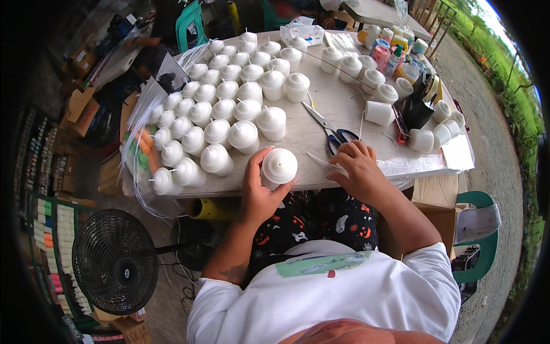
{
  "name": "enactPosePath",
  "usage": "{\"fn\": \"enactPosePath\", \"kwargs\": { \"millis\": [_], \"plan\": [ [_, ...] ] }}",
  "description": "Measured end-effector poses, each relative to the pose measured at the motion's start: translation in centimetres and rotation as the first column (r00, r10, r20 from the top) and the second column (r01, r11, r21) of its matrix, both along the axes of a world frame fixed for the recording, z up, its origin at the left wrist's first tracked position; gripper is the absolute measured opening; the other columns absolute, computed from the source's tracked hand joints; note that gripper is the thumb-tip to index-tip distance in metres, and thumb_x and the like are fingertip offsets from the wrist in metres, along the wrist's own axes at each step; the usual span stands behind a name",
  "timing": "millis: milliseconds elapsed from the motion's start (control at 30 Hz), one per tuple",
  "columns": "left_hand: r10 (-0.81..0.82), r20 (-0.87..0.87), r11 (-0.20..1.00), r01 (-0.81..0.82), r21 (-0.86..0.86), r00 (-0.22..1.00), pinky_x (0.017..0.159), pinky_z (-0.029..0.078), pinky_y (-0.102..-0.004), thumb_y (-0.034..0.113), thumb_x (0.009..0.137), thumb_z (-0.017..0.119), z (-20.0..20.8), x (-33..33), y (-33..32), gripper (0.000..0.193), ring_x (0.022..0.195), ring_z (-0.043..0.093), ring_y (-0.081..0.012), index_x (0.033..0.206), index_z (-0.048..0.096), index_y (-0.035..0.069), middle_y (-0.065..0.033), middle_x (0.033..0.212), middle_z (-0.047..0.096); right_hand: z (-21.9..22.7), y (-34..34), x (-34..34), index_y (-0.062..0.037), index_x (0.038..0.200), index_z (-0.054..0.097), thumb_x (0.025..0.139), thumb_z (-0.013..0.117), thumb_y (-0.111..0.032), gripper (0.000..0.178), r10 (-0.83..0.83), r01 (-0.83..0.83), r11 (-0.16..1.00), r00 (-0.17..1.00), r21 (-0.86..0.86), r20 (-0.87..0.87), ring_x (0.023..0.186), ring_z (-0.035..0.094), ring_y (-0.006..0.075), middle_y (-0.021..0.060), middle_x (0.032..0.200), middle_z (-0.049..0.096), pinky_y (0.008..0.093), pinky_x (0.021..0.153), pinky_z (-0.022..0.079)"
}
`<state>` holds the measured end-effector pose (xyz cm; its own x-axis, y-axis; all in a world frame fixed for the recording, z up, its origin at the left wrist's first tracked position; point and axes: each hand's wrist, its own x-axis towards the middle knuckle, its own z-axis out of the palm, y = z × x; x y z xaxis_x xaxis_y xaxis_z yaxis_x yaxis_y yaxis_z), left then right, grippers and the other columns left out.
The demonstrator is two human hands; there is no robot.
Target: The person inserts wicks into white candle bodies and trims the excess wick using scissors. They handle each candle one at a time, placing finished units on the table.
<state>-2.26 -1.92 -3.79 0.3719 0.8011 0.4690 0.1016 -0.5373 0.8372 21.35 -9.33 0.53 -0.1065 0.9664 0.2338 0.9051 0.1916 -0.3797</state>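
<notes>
My left hand (262,182) grips a white pillar candle (280,165) with a domed, stepped top, at the table's near edge. The fingers and thumb wrap round its sides. My right hand (356,165) is to the right of it, fingers curled by a thin white wick (318,159) that runs in between thumb and fingers. Just beyond the right hand lie scissors (327,127) with dark blue handles, blades slightly apart and pointing away. Rows of similar white candles (228,109) stand at the left, most with a short wick sticking up.
Several more candles (380,113) stand or lie at the right, near bottles and jars (394,57). Long white wicks (140,109) hang over the table's left edge. A black fan (114,261) stands on the floor at lower left. A green chair (478,229) is at the right.
</notes>
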Motion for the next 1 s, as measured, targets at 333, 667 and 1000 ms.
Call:
{"fn": "enactPosePath", "kwargs": {
  "millis": [333, 667, 1000],
  "plan": [
    [0.308, -0.179, 0.792, -0.147, 0.593, 0.934, 0.108, 0.028, -0.0536, 0.020, 0.076, 0.078, 2.6, 4.6, -1.3, 0.068, 0.129, 0.040, -0.0331, 0.135, 0.046, 0.007, -0.0150, 0.128, 0.049, 0.6, -0.9, 2.1, -0.0127, 0.093, 0.058, 0.080, 0.069, -0.005, 0.018, 0.014, 0.044, 0.970, 0.971, 0.237, -0.238, 0.098, 0.059, 0.0214, 0.0011, 0.092, 0.061, 0.0499, 0.103, 0.028],
    [0.214, -0.465, 0.757, 0.154, 0.635, 0.859, 0.110, 0.010, -0.0672, 0.017, 0.083, 0.069, 6.0, 6.3, -2.3, 0.007, 0.123, 0.050, -0.0270, 0.088, 0.067, 0.014, 0.0016, 0.090, 0.060, 1.4, -2.7, 3.9, -0.0141, 0.095, 0.063, 0.082, 0.072, -0.011, 0.016, 0.161, -0.067, 0.945, 0.948, 0.321, -0.276, 0.085, 0.061, 0.0182, -0.0019, 0.084, 0.062, 0.0490, 0.103, 0.030],
    [0.254, -0.404, 0.698, 0.122, 0.706, 0.879, 0.111, 0.020, -0.0619, 0.018, 0.081, 0.071, 5.2, 3.3, -1.8, 0.014, 0.118, 0.056, -0.0248, 0.078, 0.059, 0.013, -0.0007, 0.081, 0.056, 0.1, -2.4, 4.9, -0.0139, 0.089, 0.067, 0.081, 0.072, -0.009, 0.011, 0.262, -0.128, 0.907, 0.917, 0.402, -0.300, 0.082, 0.060, 0.0170, -0.0013, 0.082, 0.062, 0.0459, 0.102, 0.032]
  ]
}}
